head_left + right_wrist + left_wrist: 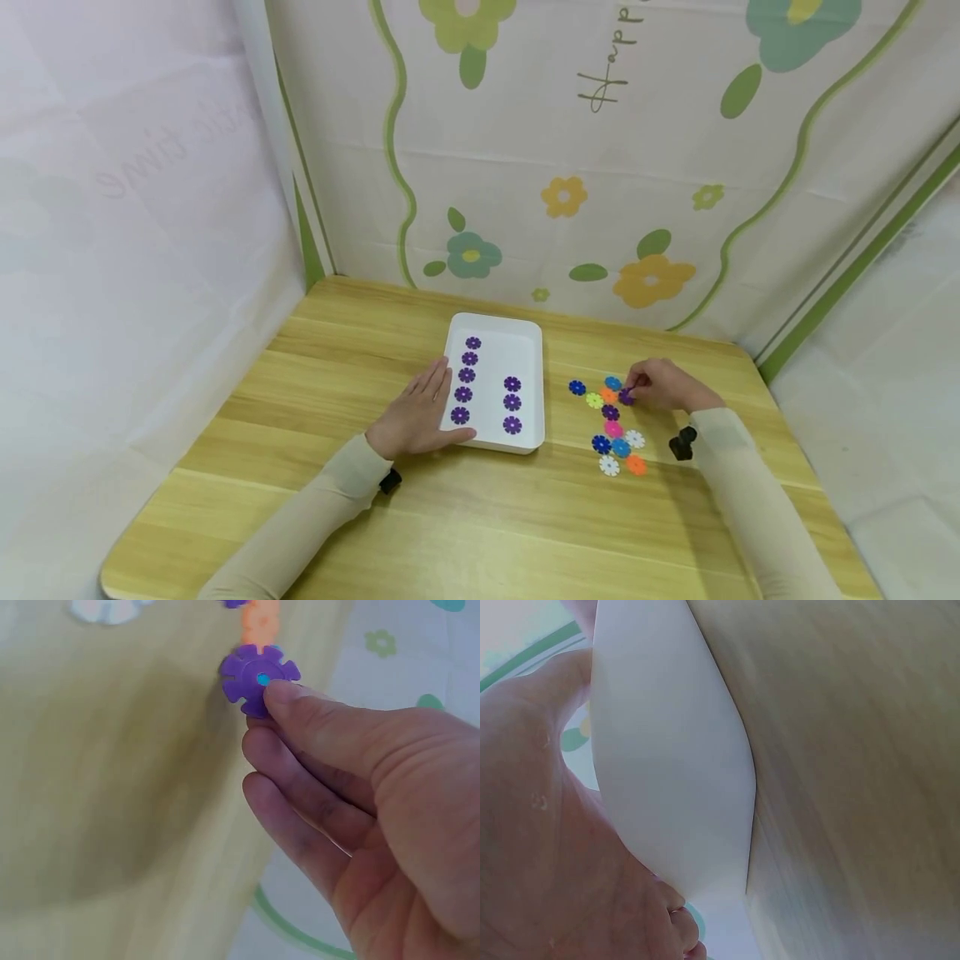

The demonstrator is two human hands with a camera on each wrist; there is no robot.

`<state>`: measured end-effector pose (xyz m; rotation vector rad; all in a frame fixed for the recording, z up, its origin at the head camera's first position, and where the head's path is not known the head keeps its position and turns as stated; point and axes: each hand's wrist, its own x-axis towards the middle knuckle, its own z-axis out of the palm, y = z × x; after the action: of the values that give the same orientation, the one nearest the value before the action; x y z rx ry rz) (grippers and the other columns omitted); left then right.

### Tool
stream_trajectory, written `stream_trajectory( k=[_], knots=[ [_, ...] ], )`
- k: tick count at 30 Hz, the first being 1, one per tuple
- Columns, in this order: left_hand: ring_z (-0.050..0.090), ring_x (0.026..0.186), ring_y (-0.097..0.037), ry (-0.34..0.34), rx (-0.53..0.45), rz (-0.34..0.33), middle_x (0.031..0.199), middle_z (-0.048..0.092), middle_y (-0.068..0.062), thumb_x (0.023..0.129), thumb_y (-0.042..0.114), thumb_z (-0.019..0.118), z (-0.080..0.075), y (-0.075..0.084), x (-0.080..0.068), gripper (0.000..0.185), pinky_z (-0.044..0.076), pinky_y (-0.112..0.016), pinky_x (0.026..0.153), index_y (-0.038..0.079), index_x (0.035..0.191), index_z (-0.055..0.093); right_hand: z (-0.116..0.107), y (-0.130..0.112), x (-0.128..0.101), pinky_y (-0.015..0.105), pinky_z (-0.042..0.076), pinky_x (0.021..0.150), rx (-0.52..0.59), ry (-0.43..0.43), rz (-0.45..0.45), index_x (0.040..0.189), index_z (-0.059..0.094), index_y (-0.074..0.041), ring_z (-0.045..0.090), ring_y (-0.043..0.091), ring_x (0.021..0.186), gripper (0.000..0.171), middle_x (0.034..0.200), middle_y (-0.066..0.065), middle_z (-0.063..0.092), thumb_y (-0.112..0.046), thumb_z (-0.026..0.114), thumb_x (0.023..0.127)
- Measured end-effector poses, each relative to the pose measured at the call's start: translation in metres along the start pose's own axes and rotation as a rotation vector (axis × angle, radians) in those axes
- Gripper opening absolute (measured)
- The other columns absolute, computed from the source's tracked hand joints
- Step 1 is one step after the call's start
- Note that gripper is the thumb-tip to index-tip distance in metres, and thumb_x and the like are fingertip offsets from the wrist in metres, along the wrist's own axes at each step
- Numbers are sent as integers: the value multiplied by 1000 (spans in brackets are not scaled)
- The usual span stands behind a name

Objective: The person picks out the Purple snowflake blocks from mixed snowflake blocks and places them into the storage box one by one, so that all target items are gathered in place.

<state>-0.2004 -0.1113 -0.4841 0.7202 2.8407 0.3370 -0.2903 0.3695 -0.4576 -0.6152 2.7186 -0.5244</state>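
Backdrop: flower-printed cloth (600, 167) hangs behind and to both sides of the work area.
Table: wooden top (480, 517), light grain, runs from the near edge to the cloth at the far side.
Tray: white rectangular tray (528, 333) sits at the table's centre; the left wrist view shows its outer wall (667, 765) close against the palm.
Left hand: left hand (416, 417) lies flat, fingers straight and relaxed, grasping nothing; it rests on the table with fingers against the tray's near-left edge.
Right hand: right hand (663, 385) is right of the tray, at the far end of the loose pieces; fingertips pinch one purple disc.
Held piece: purple disc (259, 679), notched like a flower, is gripped between thumb and fingers just above the table, close beside an orange piece (259, 622).
Tray contents: purple discs (465, 375) lie in two columns, five on the left and three (512, 404) on the right, all flat.
Loose pieces: mixed-colour discs (611, 429), blue, orange, yellow-green, pink, white and purple, lie scattered on the table right of the tray, several touching.
Wrist devices: a small black unit (682, 442) shows at the right sleeve and another (390, 481) at the left.
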Motion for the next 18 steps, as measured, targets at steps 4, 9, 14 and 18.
stream_trajectory(
  k=[4, 9, 14, 18],
  knots=[
    [0, 167, -35, -3, -1, -2, 177, -7, -19, 95, 85, 42, 1, -1, 0, 119, 14, -50, 136, -3, 167, 8, -12, -11, 4, 32, 60, 78, -16, -3, -33, 100, 75, -6, 70, 17, 89, 8, 97, 5, 76, -2, 68, 100],
    [0, 167, -35, 4, -17, 2, 178, -6, -20, 95, 84, 43, 1, -1, 0, 119, 14, -51, 136, -4, 167, 8, -27, -30, 14, 34, 60, 78, -4, -7, -45, 103, 74, -5, 71, 21, 89, 8, 99, 9, 76, -4, 66, 103],
    [1, 167, -36, 7, -11, 3, 177, -5, -21, 96, 83, 44, -1, 0, 0, 118, 14, -50, 136, -5, 167, 9, -39, -49, 29, 35, 60, 78, -43, 24, -53, 104, 75, -6, 69, 17, 86, 9, 98, 7, 77, -5, 66, 103],
    [1, 167, -36, 3, -4, 6, 177, -4, -21, 96, 82, 44, -2, 1, -1, 118, 14, -50, 136, -5, 167, 9, -44, -66, 43, 39, 60, 80, -87, 38, -70, 103, 76, -8, 70, 19, 86, 10, 97, 5, 77, -6, 66, 103]
  ],
)
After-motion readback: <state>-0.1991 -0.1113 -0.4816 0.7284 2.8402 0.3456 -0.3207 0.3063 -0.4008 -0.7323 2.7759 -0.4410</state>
